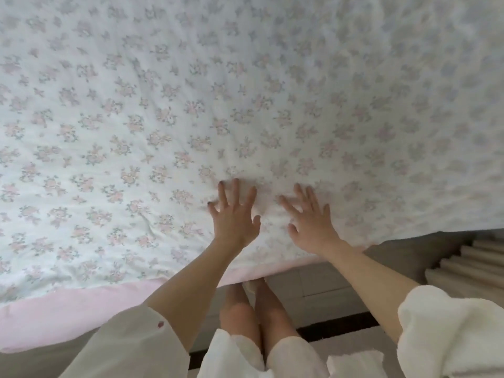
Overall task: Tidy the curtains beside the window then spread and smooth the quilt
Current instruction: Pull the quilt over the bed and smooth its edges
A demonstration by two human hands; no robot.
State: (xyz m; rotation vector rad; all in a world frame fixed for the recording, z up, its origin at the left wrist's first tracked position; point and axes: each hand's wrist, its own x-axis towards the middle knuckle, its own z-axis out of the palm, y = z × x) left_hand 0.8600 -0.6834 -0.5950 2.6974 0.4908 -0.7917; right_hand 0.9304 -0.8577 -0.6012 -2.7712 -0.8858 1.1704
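Note:
A white quilt (191, 105) with small pink flower prints lies spread over the bed and fills most of the view. Its pink border (81, 309) runs along the near edge. My left hand (234, 214) rests flat on the quilt close to that edge, fingers spread. My right hand (311, 219) lies flat beside it, fingers apart too. Small creases gather in the fabric around and between both hands. Neither hand holds anything. No curtain or window shows.
I stand at the bed's near edge, my legs (253, 317) on the tiled floor (327, 282). A ribbed beige object (469, 263) stands at the right, beyond the bed's corner. A dark strip (335, 326) crosses the floor.

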